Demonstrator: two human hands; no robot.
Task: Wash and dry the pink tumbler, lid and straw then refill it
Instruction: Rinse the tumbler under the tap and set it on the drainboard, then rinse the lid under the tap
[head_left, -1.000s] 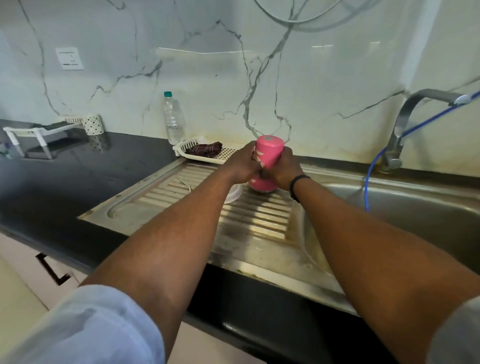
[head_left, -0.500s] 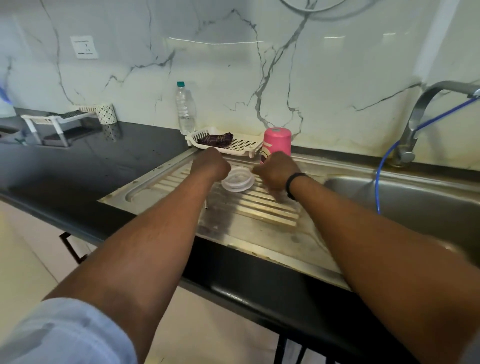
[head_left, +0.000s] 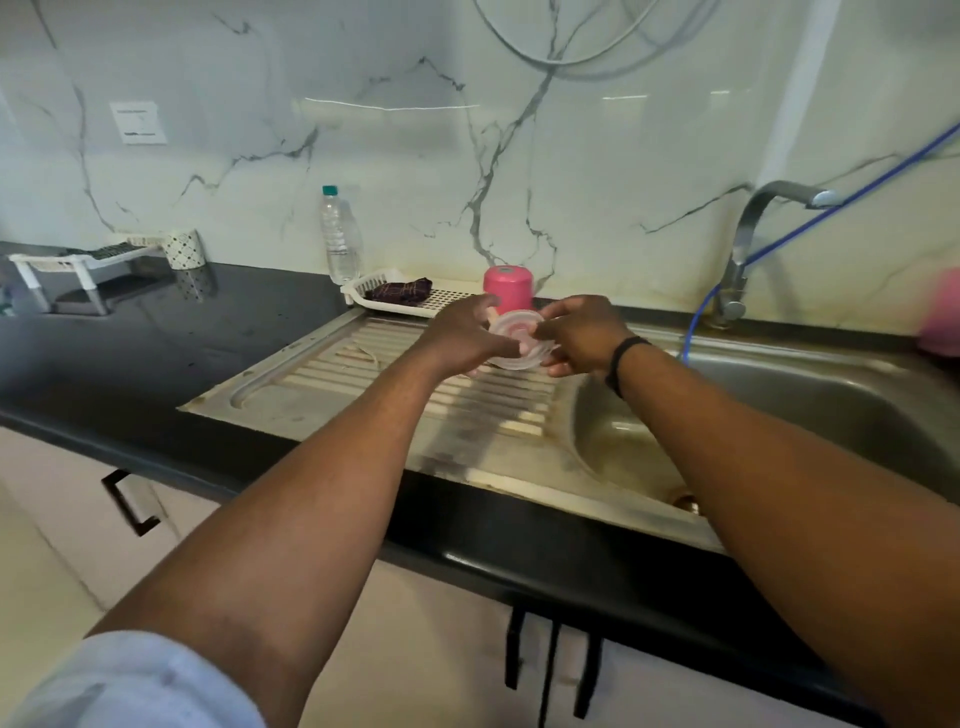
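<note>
The pink tumbler (head_left: 508, 287) stands upside down at the back of the steel drainboard (head_left: 322, 384). In front of it both hands hold the clear round lid (head_left: 511, 338) a little above the ribs. My left hand (head_left: 465, 338) grips its left edge, and my right hand (head_left: 584, 332) pinches its right edge with thumb and fingers. A thin clear straw (head_left: 366, 353) seems to lie on the ribs left of my left hand.
A white slotted tray (head_left: 415, 304) with a dark cloth (head_left: 400, 291) sits behind the drainboard, a water bottle (head_left: 340, 236) beside it. The sink basin (head_left: 779, 415) and tap (head_left: 748, 244) with a blue hose are to the right. Black counter (head_left: 130, 353) spreads left.
The hands let go of the tumbler, which now stands inverted at the back. They reached for the lid lying on the drainboard and have lifted it between them.
</note>
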